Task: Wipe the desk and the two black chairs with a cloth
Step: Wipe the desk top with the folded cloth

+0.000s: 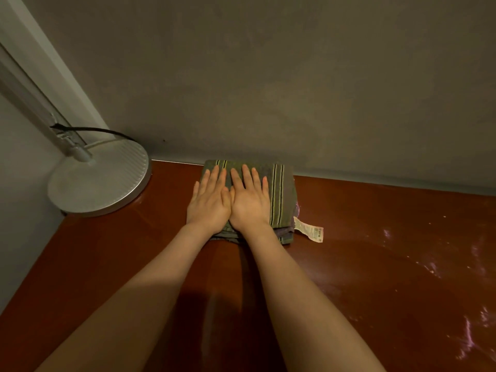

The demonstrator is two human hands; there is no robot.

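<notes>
Left hand [208, 201]: laid flat on the cloth, fingers straight and spread, thumb edge touching the right hand
Right hand [249, 201]: pressed flat beside it, fingers straight, nothing gripped
Cloth [281, 194]: folded rectangle of grey-green towelling with dark and pale stripes, set at the desk's far edge against the wall; a white paper-like tag [310, 232] sticks out at its right corner
Desk [375, 251]: glossy reddish-brown top, wet streaks seen at the right
Lamp base [99, 181]: round, ribbed, silvery metal, left of the cloth

desk [375, 251]: glossy red-brown | folded striped cloth [285, 189] at back edge | lamp base [99, 181] back-left
</notes>
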